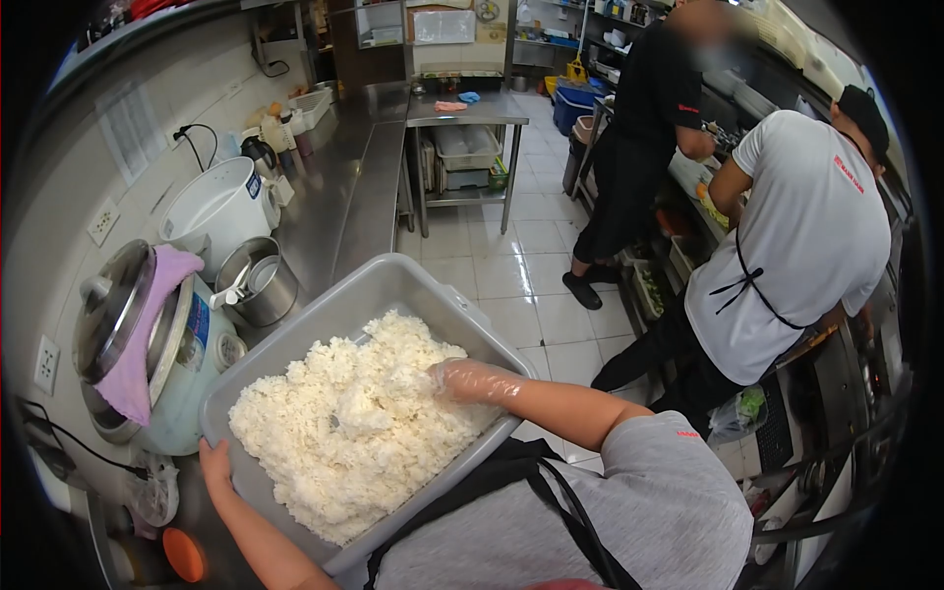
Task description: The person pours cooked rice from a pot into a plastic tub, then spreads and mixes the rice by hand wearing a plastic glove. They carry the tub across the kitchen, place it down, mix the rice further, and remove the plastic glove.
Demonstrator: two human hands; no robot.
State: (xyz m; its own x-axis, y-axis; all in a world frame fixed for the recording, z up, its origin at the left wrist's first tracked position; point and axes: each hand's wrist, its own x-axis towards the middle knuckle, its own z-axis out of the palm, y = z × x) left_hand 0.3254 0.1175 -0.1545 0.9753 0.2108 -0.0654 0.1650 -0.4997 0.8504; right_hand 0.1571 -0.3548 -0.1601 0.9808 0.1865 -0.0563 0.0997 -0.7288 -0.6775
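Observation:
A grey plastic tub (395, 275) heaped with cooked white rice (339, 428) is held in front of my body. At the tub's left side, my left hand (216, 464) is closed on the rim, with its fingers partly out of sight. My right hand (460, 382) wears a clear plastic glove and reaches over the right wall into the rice. Its fingers are hidden in the grains, so whether they are closed does not show.
Left stands a rice cooker (200, 339) with a purple cloth (147, 344) under its tilted lid, beside a metal pot (280, 295) and a white container (211, 206). A steel counter (359, 167) runs ahead. Two people work at the right-hand counter. An orange lid (184, 554) lies lower left.

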